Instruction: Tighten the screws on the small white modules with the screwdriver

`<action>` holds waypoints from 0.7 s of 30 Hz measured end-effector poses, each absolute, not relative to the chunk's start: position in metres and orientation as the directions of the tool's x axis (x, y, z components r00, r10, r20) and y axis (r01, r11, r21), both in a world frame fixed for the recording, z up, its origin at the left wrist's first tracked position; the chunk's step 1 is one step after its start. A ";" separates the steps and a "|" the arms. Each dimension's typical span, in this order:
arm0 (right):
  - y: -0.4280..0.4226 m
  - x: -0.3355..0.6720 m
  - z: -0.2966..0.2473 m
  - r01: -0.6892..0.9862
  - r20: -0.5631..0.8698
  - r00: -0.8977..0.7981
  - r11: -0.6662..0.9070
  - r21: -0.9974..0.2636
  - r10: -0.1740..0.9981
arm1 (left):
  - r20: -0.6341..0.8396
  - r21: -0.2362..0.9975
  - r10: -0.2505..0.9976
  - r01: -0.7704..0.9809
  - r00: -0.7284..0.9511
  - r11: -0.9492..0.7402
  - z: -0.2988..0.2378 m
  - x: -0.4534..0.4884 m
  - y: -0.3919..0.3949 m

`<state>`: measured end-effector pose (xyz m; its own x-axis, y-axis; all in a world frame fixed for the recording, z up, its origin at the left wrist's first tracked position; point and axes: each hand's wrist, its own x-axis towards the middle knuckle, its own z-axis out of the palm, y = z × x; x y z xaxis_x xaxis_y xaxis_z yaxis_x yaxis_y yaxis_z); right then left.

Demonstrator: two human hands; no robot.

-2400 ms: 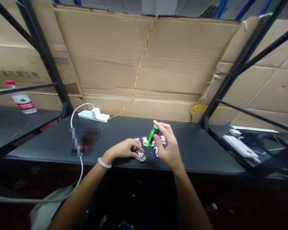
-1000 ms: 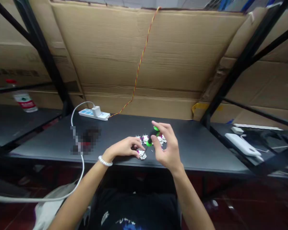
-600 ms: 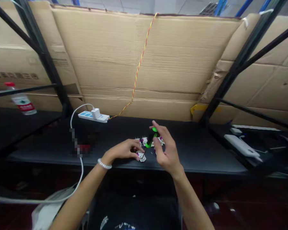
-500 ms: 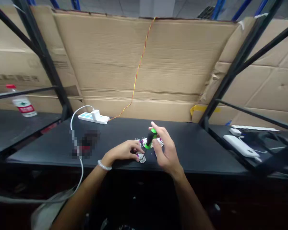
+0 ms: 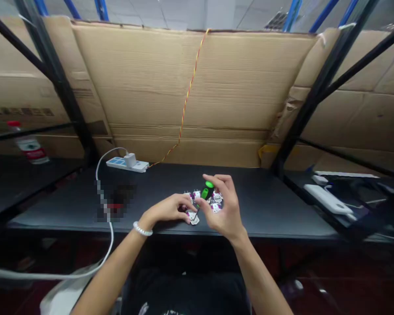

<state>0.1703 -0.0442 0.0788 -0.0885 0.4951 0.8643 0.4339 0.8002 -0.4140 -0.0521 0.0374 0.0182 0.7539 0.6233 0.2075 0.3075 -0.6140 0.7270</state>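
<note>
My right hand [image 5: 225, 210] is closed round a small screwdriver [image 5: 205, 193] with a green and black handle. Its tip points down to a small white and purple circuit board [image 5: 193, 217] near the black table's front edge. My left hand [image 5: 170, 208], with a bead bracelet on the wrist, pinches that board and holds it down on the table. Several more small boards [image 5: 216, 199] of the same kind lie just behind, partly hidden by my right fingers.
A white power strip [image 5: 127, 163] with a plugged charger lies at the back left; its white cable [image 5: 100, 175] runs off the front edge. Cardboard sheets [image 5: 190, 92] wall the back. A bottle [image 5: 28, 143] stands far left. A white device [image 5: 326, 199] lies on the right shelf.
My right hand has tilted the screwdriver down and brought its tip onto the board under my left fingers. The left hand has stayed put on that board.
</note>
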 end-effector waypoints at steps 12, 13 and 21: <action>-0.043 0.171 0.078 0.466 0.853 -0.087 0.777 -0.422 0.515 | 0.206 0.740 0.624 0.297 0.754 -0.603 0.018 -0.053 0.037; -0.043 0.170 0.077 0.479 0.853 -0.070 0.768 -0.426 0.517 | 0.205 0.738 0.623 0.299 0.754 -0.605 0.018 -0.053 0.037; -0.040 0.170 0.076 0.393 0.838 -0.138 0.806 -0.444 0.529 | 0.200 0.732 0.621 0.306 0.758 -0.608 0.017 -0.052 0.038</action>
